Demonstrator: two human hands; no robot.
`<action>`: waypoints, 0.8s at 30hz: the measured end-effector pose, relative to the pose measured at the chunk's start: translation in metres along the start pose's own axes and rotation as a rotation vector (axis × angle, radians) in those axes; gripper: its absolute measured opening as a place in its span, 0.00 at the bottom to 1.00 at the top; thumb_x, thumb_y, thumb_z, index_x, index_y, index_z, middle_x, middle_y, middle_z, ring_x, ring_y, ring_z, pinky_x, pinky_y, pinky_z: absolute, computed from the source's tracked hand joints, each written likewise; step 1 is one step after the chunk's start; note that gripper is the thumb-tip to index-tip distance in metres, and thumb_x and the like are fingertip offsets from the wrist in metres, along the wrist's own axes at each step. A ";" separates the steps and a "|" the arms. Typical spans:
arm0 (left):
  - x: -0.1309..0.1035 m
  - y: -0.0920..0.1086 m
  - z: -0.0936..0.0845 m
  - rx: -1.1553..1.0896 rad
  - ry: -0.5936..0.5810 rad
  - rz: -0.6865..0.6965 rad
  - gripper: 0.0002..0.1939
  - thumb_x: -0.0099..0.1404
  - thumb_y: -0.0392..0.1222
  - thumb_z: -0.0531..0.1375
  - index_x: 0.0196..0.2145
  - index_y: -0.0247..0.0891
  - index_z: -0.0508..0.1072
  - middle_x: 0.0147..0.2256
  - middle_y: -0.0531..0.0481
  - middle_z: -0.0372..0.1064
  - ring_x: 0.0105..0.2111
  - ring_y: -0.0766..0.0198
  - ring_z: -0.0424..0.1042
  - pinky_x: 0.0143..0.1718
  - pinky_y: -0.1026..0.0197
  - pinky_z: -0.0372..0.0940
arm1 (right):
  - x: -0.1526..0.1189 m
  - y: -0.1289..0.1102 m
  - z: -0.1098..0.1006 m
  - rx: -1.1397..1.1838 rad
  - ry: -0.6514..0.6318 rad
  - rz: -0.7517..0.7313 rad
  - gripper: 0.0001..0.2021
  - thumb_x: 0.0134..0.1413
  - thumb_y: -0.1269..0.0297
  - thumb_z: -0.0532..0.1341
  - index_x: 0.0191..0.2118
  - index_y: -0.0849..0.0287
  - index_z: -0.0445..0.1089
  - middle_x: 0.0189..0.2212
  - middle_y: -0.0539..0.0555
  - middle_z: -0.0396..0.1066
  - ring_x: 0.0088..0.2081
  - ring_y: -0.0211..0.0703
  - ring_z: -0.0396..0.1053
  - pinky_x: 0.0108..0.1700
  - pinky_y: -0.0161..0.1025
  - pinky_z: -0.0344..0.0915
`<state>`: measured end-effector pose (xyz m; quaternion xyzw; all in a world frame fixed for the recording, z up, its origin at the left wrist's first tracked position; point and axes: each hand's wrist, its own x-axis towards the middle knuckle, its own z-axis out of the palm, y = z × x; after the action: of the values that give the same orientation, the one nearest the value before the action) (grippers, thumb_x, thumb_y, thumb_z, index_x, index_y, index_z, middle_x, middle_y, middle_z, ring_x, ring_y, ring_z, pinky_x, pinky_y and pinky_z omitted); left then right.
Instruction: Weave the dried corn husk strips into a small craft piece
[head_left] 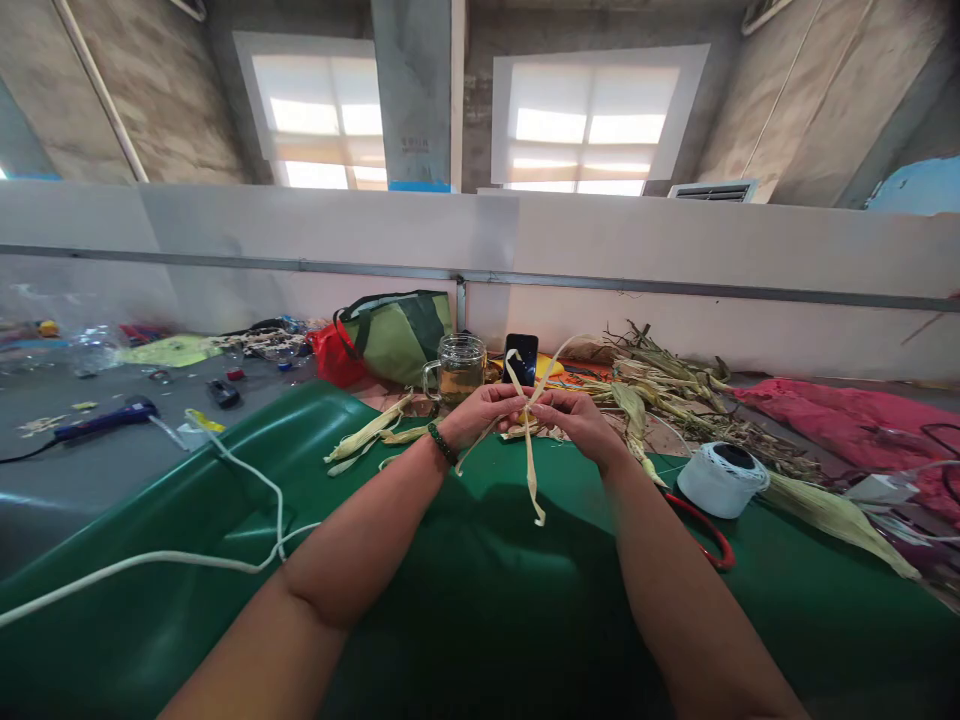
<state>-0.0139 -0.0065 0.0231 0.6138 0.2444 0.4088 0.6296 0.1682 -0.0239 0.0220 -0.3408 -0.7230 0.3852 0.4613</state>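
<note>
Both hands meet above the middle of a green mat [480, 600]. My left hand [491, 410], with a dark beaded bracelet at the wrist, pinches pale corn husk strips [530, 465] where they cross. From the other side my right hand [574, 415] pinches the same crossing point. Strips stick out from between the fingertips: one hangs down, others reach upward and to the lower left. How the strips are joined is hidden by the fingers. Just behind the hands stand a dark phone [521, 352] and a glass mug [460, 372] of amber liquid.
Loose husks [367, 430] lie left of the mug. To the right are a spool of white thread [721, 480], red-handled scissors [709, 535], dried stalks [667, 385] and a long husk [832, 520]. A white cable [187, 560] crosses the mat's left; a glue gun [109, 420] lies beyond.
</note>
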 end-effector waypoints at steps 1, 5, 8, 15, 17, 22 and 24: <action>-0.001 0.000 0.001 0.000 0.000 0.004 0.29 0.48 0.53 0.69 0.41 0.29 0.74 0.18 0.58 0.60 0.15 0.78 0.55 0.19 0.69 0.45 | 0.001 0.001 0.000 0.013 0.015 0.015 0.17 0.43 0.48 0.66 0.24 0.60 0.71 0.19 0.47 0.62 0.23 0.33 0.55 0.26 0.34 0.52; -0.004 0.000 0.007 0.022 0.003 0.085 0.28 0.49 0.55 0.68 0.40 0.30 0.75 0.18 0.58 0.59 0.17 0.78 0.54 0.21 0.69 0.47 | 0.005 0.008 -0.001 0.159 0.055 0.070 0.17 0.39 0.49 0.67 0.24 0.59 0.69 0.20 0.47 0.64 0.23 0.33 0.58 0.27 0.34 0.56; -0.003 0.000 0.010 0.078 0.037 0.142 0.25 0.45 0.54 0.70 0.33 0.30 0.73 0.22 0.55 0.65 0.21 0.76 0.60 0.24 0.68 0.53 | 0.006 0.011 0.002 0.192 0.027 0.108 0.17 0.39 0.49 0.67 0.25 0.59 0.69 0.21 0.48 0.66 0.23 0.34 0.61 0.27 0.34 0.58; 0.008 -0.008 0.004 0.080 0.118 0.028 0.28 0.47 0.61 0.67 0.34 0.35 0.66 0.24 0.56 0.66 0.21 0.74 0.62 0.24 0.69 0.54 | 0.006 0.010 0.006 -0.072 0.214 -0.052 0.19 0.46 0.44 0.62 0.25 0.57 0.65 0.17 0.46 0.61 0.20 0.34 0.55 0.23 0.34 0.53; 0.009 -0.008 0.002 0.144 0.191 0.047 0.27 0.50 0.62 0.65 0.33 0.33 0.68 0.27 0.53 0.68 0.25 0.72 0.64 0.27 0.68 0.57 | 0.005 0.010 0.007 -0.195 0.336 -0.145 0.18 0.48 0.46 0.61 0.25 0.57 0.65 0.17 0.46 0.60 0.20 0.34 0.55 0.23 0.35 0.53; 0.008 -0.005 0.002 0.276 0.276 0.204 0.21 0.48 0.52 0.68 0.31 0.32 0.72 0.27 0.50 0.70 0.31 0.66 0.68 0.35 0.64 0.62 | 0.004 0.010 0.013 -0.432 0.484 -0.326 0.13 0.53 0.52 0.58 0.26 0.56 0.66 0.22 0.50 0.67 0.24 0.38 0.63 0.29 0.37 0.61; 0.005 -0.004 0.006 0.237 0.193 0.244 0.22 0.46 0.47 0.70 0.36 0.32 0.74 0.31 0.48 0.72 0.34 0.64 0.70 0.37 0.63 0.64 | 0.002 0.010 0.018 -0.502 0.497 -0.366 0.12 0.54 0.54 0.58 0.27 0.56 0.67 0.23 0.51 0.69 0.25 0.39 0.64 0.31 0.38 0.62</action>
<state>-0.0059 -0.0058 0.0211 0.6667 0.2739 0.5072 0.4725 0.1518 -0.0217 0.0092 -0.3911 -0.7098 0.0138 0.5857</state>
